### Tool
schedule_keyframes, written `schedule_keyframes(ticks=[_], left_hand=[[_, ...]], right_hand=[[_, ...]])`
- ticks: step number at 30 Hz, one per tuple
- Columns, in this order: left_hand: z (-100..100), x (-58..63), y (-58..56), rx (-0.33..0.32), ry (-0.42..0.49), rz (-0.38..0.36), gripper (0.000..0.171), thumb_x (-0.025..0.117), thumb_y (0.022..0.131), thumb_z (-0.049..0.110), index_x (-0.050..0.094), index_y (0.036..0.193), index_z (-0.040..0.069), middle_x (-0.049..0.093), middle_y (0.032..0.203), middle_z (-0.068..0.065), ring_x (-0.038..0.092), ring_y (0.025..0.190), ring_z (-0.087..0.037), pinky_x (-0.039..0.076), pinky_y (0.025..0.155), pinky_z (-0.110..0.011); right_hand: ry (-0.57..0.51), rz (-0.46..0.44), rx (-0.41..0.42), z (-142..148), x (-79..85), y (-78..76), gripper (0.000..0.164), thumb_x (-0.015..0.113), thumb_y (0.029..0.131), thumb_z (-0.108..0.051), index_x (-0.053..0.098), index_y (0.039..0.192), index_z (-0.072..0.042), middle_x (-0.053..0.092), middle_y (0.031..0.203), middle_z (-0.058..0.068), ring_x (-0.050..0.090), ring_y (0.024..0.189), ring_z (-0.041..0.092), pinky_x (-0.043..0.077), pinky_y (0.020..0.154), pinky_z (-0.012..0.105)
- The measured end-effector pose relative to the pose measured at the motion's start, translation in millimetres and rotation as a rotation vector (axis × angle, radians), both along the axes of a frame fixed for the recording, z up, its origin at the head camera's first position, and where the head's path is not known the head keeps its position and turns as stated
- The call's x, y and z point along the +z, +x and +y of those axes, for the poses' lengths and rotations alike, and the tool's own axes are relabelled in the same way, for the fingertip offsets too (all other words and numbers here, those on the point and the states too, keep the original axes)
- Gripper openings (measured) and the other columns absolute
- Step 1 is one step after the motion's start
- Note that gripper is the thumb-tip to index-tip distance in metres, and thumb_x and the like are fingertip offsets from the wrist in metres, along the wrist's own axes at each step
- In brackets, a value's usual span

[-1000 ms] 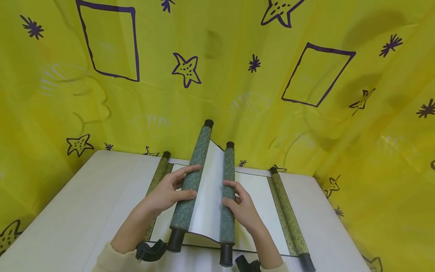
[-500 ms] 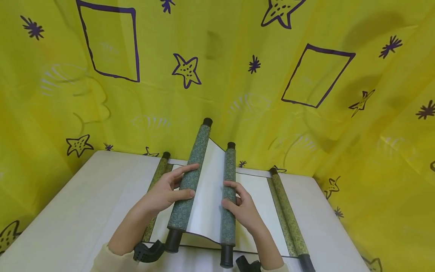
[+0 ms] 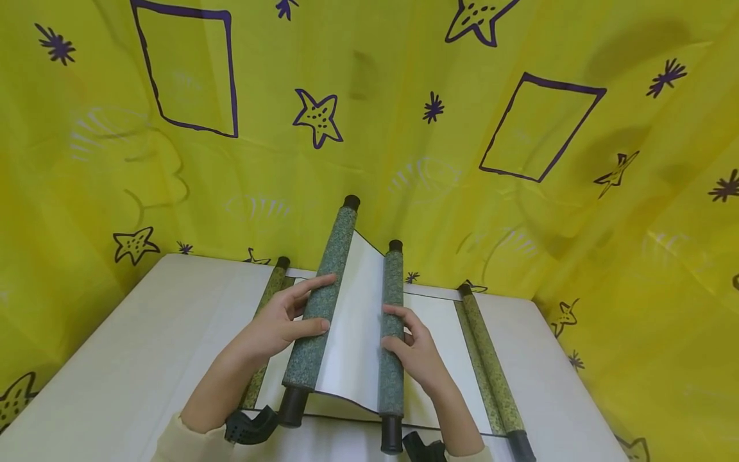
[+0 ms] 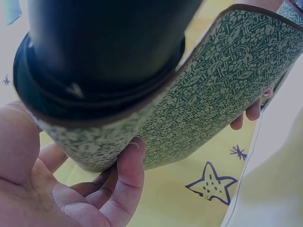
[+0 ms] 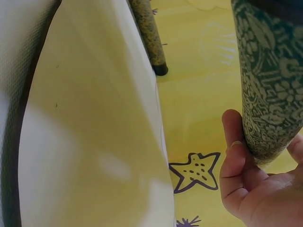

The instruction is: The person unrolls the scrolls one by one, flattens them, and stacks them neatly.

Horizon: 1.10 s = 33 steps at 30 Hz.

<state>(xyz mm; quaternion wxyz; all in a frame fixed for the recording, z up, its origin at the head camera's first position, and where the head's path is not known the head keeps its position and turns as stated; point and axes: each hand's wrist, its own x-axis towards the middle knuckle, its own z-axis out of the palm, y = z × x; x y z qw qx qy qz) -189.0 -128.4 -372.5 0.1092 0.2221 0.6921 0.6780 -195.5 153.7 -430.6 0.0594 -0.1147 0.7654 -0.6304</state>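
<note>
A green patterned scroll (image 3: 362, 321) with black rod ends is held up, partly unrolled, a strip of its white inner face showing between two rolls. My left hand (image 3: 283, 321) grips the thicker left roll (image 3: 324, 308), thumb on the near face and fingers curled behind, as the left wrist view shows with the hand (image 4: 80, 189) round its underside. With my right hand (image 3: 417, 350) I hold the thinner right roll (image 3: 392, 378); the right wrist view has that hand (image 5: 255, 184) curled about the patterned roll (image 5: 272, 85).
Below lies another scroll, spread open, its white sheet (image 3: 441, 327) between yellow-green rolls at left (image 3: 268, 298) and right (image 3: 493, 359). It rests on a white table (image 3: 173, 321). A yellow curtain (image 3: 369, 147) with drawn stars hangs behind. Black wrist mounts (image 3: 251, 427) sit at both wrists.
The two rolls have drawn slightly apart: the left one moved a little left and up, the right one a little right. More white inner sheet shows between them. Both hands keep their grip.
</note>
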Motion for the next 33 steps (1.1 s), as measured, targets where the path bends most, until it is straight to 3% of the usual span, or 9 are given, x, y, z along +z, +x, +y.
schedule_keyframes(ticks=[13, 23, 33], left_hand=[[-1.9, 1.6, 2.4, 0.007, 0.008, -0.013, 0.069, 0.071, 0.093, 0.012, 0.040, 0.154, 0.019, 0.040, 0.150, -0.020, 0.053, 0.121, -0.031, 0.054, 0.087, -0.038], [-3.9, 2.2, 0.7, -0.004, 0.021, 0.028, 0.068, 0.070, 0.094, 0.011, 0.039, 0.154, 0.017, 0.040, 0.150, -0.021, 0.053, 0.121, -0.032, 0.055, 0.086, -0.036], [-5.6, 5.1, 3.1, 0.011, 0.015, 0.042, 0.068, 0.071, 0.093, 0.012, 0.040, 0.153, 0.023, 0.040, 0.151, -0.014, 0.053, 0.121, -0.031, 0.055, 0.087, -0.037]], right_hand=[[0.002, -0.004, -0.008, 0.6, -1.7, 0.2, 0.053, 0.063, 0.095, -0.005, 0.049, 0.144, -0.019, 0.041, 0.148, 0.016, 0.062, 0.110, 0.032, 0.054, 0.081, 0.040], [-0.008, -0.019, -0.016, 1.2, 0.1, -0.5, 0.053, 0.062, 0.095, -0.004, 0.049, 0.144, -0.022, 0.041, 0.148, 0.012, 0.062, 0.109, 0.030, 0.054, 0.081, 0.040], [-0.006, -0.026, -0.020, 1.9, -0.1, -1.6, 0.054, 0.062, 0.094, -0.003, 0.050, 0.143, -0.021, 0.043, 0.145, 0.015, 0.061, 0.103, 0.029, 0.054, 0.078, 0.039]])
